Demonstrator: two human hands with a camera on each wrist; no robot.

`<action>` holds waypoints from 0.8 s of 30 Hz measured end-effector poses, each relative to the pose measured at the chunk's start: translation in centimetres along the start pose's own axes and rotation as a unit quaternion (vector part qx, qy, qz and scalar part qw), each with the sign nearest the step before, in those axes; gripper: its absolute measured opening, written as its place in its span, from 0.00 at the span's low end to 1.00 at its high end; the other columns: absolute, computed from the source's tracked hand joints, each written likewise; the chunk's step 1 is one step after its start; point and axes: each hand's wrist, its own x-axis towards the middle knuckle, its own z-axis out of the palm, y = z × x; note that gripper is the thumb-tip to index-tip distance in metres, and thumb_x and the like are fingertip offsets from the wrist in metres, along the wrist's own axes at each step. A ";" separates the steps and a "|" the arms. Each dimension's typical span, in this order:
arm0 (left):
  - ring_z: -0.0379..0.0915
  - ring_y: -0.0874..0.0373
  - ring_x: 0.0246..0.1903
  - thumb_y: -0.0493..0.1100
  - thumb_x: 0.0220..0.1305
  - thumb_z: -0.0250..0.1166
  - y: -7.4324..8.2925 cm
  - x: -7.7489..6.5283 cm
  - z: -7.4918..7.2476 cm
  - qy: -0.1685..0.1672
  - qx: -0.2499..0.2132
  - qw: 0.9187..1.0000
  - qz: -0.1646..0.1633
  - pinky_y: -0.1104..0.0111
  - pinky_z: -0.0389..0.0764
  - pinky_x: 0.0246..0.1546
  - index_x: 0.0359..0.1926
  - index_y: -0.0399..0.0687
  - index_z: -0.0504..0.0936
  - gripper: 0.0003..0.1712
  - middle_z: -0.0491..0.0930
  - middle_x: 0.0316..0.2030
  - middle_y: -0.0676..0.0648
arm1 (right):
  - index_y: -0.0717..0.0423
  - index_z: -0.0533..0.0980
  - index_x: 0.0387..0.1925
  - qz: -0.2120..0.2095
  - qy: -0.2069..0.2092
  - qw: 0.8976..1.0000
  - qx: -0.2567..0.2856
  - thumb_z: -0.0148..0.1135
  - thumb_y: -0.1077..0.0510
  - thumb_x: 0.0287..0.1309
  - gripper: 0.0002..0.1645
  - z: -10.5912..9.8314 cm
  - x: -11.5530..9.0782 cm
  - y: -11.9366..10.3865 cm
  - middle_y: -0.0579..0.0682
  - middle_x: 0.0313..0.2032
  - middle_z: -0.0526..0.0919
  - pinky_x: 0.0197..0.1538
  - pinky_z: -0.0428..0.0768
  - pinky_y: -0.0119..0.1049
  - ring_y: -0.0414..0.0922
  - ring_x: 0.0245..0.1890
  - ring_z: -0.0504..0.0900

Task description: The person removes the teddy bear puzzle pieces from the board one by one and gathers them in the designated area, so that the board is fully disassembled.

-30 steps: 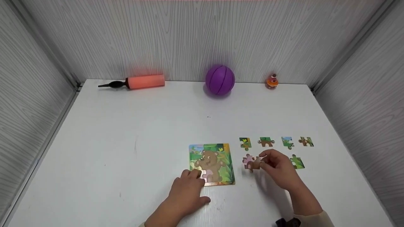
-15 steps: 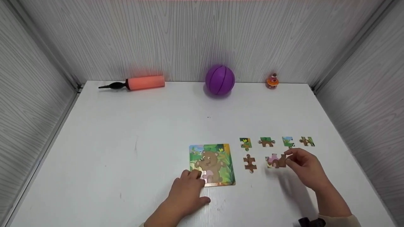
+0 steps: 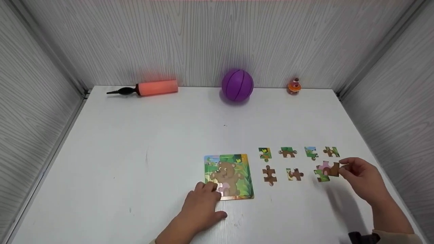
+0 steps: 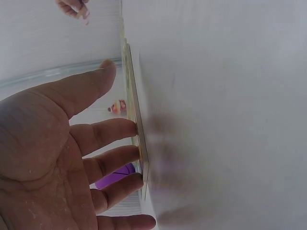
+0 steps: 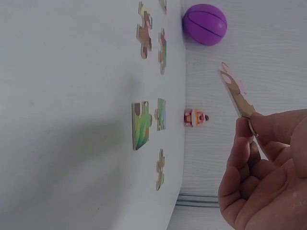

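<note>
Between thumb and fingers, my right hand pinches a brown and pink puzzle piece by its right edge. In the right wrist view this puzzle piece is raised above the table. From the head it overlaps a green puzzle piece lying below. My left hand rests its outstretched fingertips on the lower left edge of the square bear puzzle board. In the left wrist view, fingers reach the board's thin edge, with the thumb held apart.
Several loose puzzle pieces lie in two rows right of the board, among them a brown piece and a bear-face piece. Along the back wall stand an orange hand pump, a purple ball and a small toy figure.
My right hand has carried the pinched puzzle piece rightward, from above the brown piece, past the middle one, to over the green piece. The left hand stays at the board.
</note>
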 end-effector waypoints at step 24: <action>0.68 0.45 0.58 0.62 0.58 0.78 -0.2 0.0 0.1 -0.007 -0.004 1.000 0.002 0.50 0.78 0.44 0.50 0.47 0.89 0.28 0.76 0.61 0.47 | 0.76 0.71 0.65 0.155 -0.042 0.987 -0.021 0.52 0.60 0.77 0.25 -3.2 4.2 5.2 0.62 0.49 0.83 0.36 0.79 0.37 0.47 0.38 0.81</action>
